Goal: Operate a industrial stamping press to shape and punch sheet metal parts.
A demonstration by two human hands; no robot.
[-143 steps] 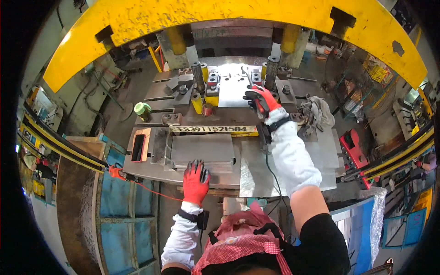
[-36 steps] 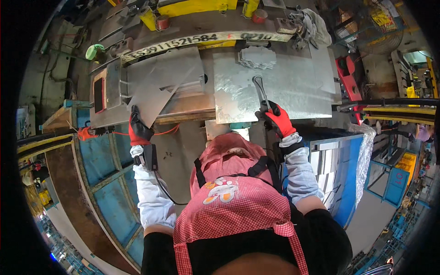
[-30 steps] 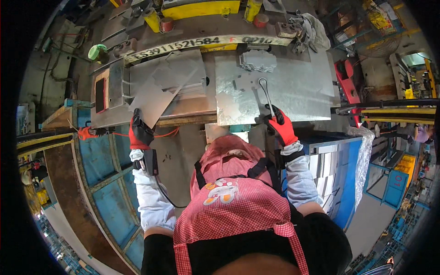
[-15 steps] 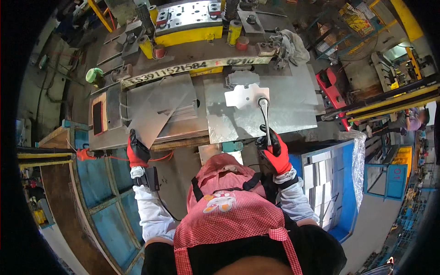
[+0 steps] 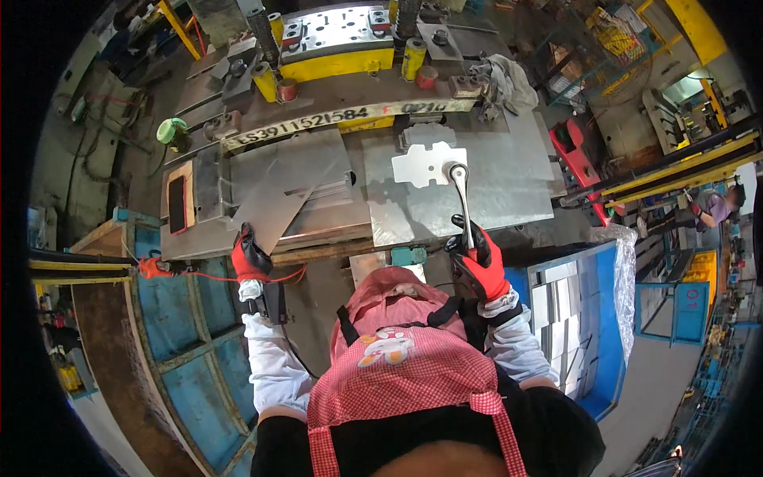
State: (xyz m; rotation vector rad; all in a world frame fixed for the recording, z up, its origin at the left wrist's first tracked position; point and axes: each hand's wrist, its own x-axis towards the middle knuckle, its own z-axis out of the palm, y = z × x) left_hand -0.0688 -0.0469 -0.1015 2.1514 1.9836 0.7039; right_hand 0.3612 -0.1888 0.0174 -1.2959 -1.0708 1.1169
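My right hand (image 5: 479, 262), in a red and black glove, is closed round the handle of a long metal tool with a round head (image 5: 463, 199). The tool's head rests on the right part of a bright, notched metal plate (image 5: 420, 165). That plate is over a larger grey metal sheet (image 5: 493, 199) on the bench. My left hand (image 5: 252, 254), gloved the same way, is closed on the near corner of a thin, slanting metal sheet (image 5: 270, 211). This sheet overlaps other flat metal on the left side of the bench.
Beyond the bench stands a press die (image 5: 338, 33) with yellow posts and a long marked bar (image 5: 350, 115). A phone (image 5: 176, 204) lies at left; a grey rag (image 5: 509, 86) hangs at right. A blue bin (image 5: 608, 334) holds shiny plates beside me. Another person (image 5: 714, 208) is far right.
The view has shifted slightly, moving the bench a little to the right in the picture. Both hands keep their holds, and the tool's head stays on the bright plate.
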